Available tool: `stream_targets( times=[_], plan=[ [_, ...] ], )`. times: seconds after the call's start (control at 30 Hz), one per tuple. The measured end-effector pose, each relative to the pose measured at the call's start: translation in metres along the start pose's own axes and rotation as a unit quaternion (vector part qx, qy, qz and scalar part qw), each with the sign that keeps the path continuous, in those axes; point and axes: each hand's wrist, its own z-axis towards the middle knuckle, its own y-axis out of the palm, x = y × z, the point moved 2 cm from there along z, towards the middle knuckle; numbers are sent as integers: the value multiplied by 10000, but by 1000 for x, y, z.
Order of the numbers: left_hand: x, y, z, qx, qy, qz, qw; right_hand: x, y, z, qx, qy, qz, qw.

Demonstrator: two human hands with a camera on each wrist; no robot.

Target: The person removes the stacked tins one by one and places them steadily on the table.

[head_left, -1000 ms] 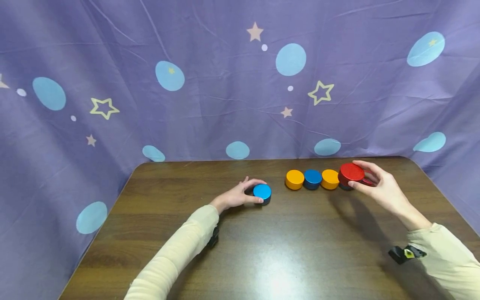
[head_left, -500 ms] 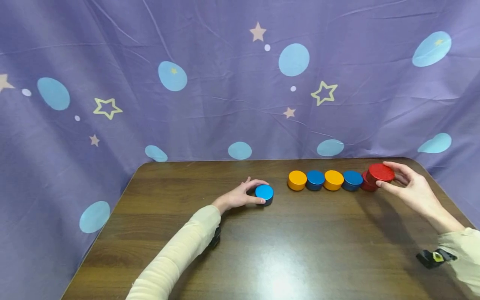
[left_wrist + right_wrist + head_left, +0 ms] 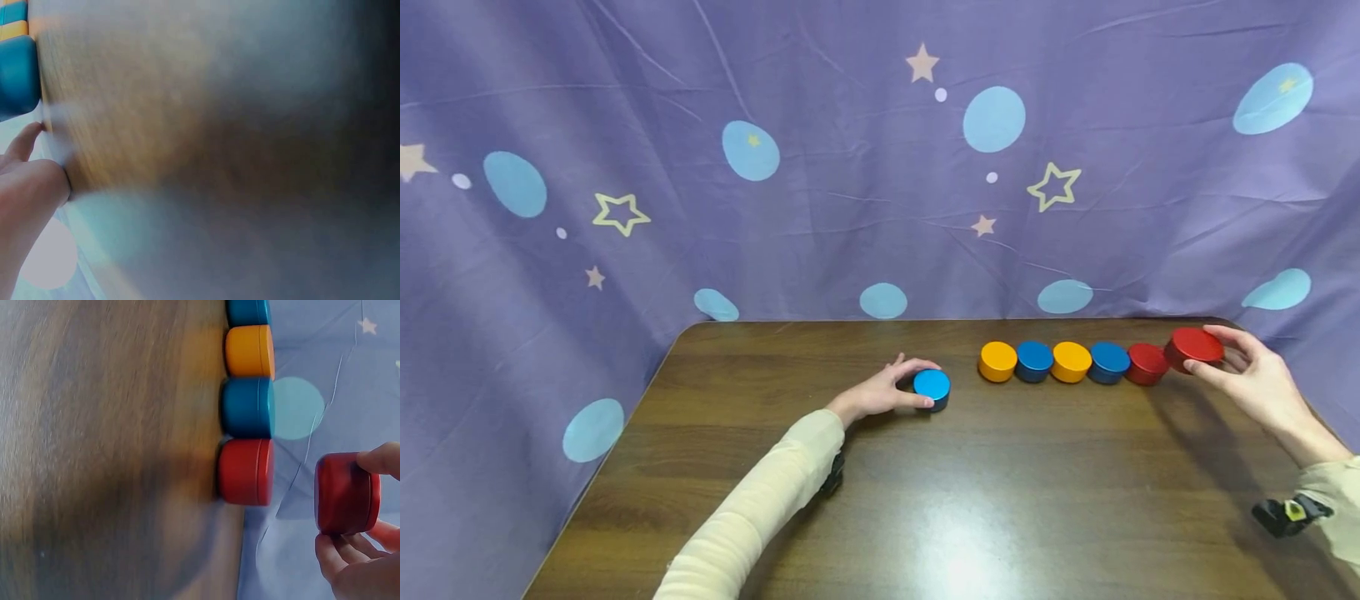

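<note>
My left hand point(image 3: 880, 394) grips a small round blue tin point(image 3: 932, 386) that stands on the table, thumb at its near side and fingers round the far side. In the left wrist view the hand and that tin show only at the left edge. My right hand point(image 3: 1262, 390) pinches a red tin point(image 3: 1192, 347) and holds it up at the right end of a row of tins. The right wrist view shows this red tin point(image 3: 345, 494) raised clear of the table, between thumb and fingers. Closest to it in the row stands another red tin point(image 3: 1147, 364).
Leftward from the standing red tin, the row runs blue tin point(image 3: 1108, 362), orange tin point(image 3: 1071, 362), blue tin point(image 3: 1033, 361), orange tin point(image 3: 997, 362), side by side near the back edge of the wooden table point(image 3: 880, 517). A purple patterned curtain point(image 3: 820, 208) hangs behind.
My right hand has carried its red tin rightward, past the blue tin at the row's end. A second red tin now shows standing beside that blue tin. My left hand keeps its grip in place.
</note>
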Motion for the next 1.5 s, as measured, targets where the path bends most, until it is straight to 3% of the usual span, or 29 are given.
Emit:
stream_targets(
  times=[0.33,0.53,0.7,0.83,1.17,1.5],
  plan=[
    [0,-1,0,-68,-151,18,9999,20,-4,9,150,198,10,9997],
    [5,-2,-3,-66,-35,-9,10000,30,-6,13,190,417,-530,9975],
    [1,-1,-1,-54,-15,11,10000,39,-7,15,169,548,-818,9950],
    [0,-1,0,-65,-83,28,9999,46,-7,16,101,546,-818,9951],
    [0,-1,0,-80,-75,-23,9999,52,1,18,-128,553,-1593,9856],
    [2,-2,-1,-122,-71,-74,9999,58,9,17,-178,609,-1384,9883]
  ],
)
